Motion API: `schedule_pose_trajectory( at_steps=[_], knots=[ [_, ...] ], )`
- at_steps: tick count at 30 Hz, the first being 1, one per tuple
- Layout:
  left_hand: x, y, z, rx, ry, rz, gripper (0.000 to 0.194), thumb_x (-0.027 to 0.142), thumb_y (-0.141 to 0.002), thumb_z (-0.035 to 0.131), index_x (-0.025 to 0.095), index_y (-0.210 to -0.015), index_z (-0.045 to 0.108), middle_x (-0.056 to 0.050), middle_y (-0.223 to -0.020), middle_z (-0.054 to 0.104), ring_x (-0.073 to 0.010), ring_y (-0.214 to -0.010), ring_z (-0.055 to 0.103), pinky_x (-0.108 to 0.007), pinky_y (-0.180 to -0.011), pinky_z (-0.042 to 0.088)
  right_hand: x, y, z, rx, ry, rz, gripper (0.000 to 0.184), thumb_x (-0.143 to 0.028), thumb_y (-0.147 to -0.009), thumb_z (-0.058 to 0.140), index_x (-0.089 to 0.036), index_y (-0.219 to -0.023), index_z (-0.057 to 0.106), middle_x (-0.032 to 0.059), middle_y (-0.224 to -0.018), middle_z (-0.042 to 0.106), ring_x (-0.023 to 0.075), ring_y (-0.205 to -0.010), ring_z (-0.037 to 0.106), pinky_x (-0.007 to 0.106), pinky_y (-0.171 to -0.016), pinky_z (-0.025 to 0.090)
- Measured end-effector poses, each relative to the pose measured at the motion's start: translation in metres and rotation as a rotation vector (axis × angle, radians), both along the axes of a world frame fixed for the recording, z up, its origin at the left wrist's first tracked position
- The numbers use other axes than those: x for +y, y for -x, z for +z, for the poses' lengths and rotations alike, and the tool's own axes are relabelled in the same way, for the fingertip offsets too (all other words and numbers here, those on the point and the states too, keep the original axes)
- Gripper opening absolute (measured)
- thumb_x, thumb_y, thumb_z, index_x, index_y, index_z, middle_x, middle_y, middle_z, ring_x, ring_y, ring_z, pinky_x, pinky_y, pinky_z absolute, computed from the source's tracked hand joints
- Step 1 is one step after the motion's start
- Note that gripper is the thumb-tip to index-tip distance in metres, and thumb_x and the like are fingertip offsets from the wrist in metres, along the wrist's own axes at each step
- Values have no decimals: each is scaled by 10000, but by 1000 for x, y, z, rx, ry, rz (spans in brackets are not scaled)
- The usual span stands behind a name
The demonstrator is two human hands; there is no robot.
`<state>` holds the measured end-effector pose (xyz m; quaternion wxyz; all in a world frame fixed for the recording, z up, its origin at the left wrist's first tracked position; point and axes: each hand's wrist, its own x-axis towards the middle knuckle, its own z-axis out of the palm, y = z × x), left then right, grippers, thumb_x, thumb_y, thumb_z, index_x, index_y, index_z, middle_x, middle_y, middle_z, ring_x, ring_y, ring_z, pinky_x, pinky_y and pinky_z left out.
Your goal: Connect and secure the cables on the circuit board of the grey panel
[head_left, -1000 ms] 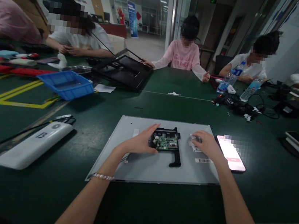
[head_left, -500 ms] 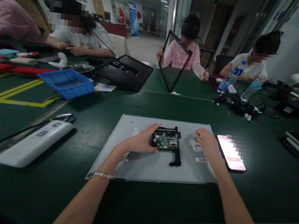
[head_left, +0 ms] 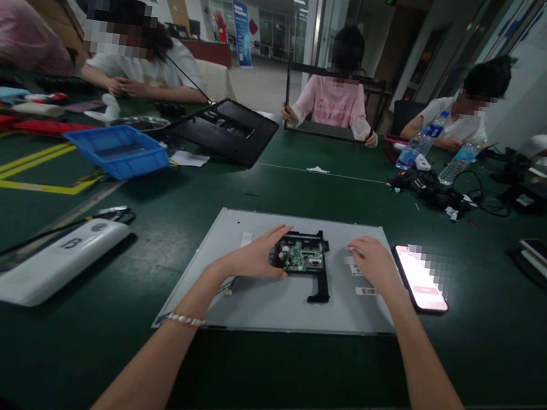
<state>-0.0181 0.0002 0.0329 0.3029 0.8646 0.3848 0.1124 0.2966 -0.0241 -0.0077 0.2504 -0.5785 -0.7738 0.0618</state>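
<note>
A grey metal panel (head_left: pixel 261 297) lies flat on the green table in front of me. At its middle sits a green circuit board (head_left: pixel 303 258) in a black bracket (head_left: pixel 320 290). My left hand (head_left: pixel 251 256) rests on the panel with its fingers stretched out, the fingertips touching the board's left edge. My right hand (head_left: pixel 376 264) lies on the panel to the right of the board, fingers spread flat over white barcode labels (head_left: pixel 365 291). Neither hand holds anything.
A lit phone (head_left: pixel 420 278) lies just right of the panel. A white device (head_left: pixel 57 260) lies to the left, a blue bin (head_left: pixel 119 151) behind it. Across the table a person holds up a black frame (head_left: pixel 338 72). A black back cover (head_left: pixel 227 130), water bottles (head_left: pixel 417 146) and cables (head_left: pixel 436 193) sit further off.
Both my hands have stayed on the panel, the right one shifting only slightly. The person opposite lifted the black frame off the table and turned it upright and level.
</note>
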Motion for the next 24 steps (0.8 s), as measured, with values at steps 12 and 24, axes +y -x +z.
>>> schedule_pose_trajectory(
  at_steps=[12, 24],
  knots=[
    [-2, -2, 1, -3, -7, 10, 1012, 389, -670, 675, 161, -1456, 80, -138, -1523, 102, -325, -1379, 157, -460, -1138, 147, 6, -9, -9, -10, 5, 48, 247, -251, -816, 561, -210, -1045, 647, 86, -1082, 632, 224, -1021, 559, 375, -888, 430],
    [0, 0, -3, -5, -10, 8, 1013, 386, -672, 678, 162, -1456, 78, -135, -1524, 99, -312, -1381, 161, -438, -1142, 141, 9, -7, -17, -52, -34, -39, 207, -208, -872, 476, -218, -962, 663, 61, -996, 671, 202, -957, 596, 328, -840, 450]
  ],
)
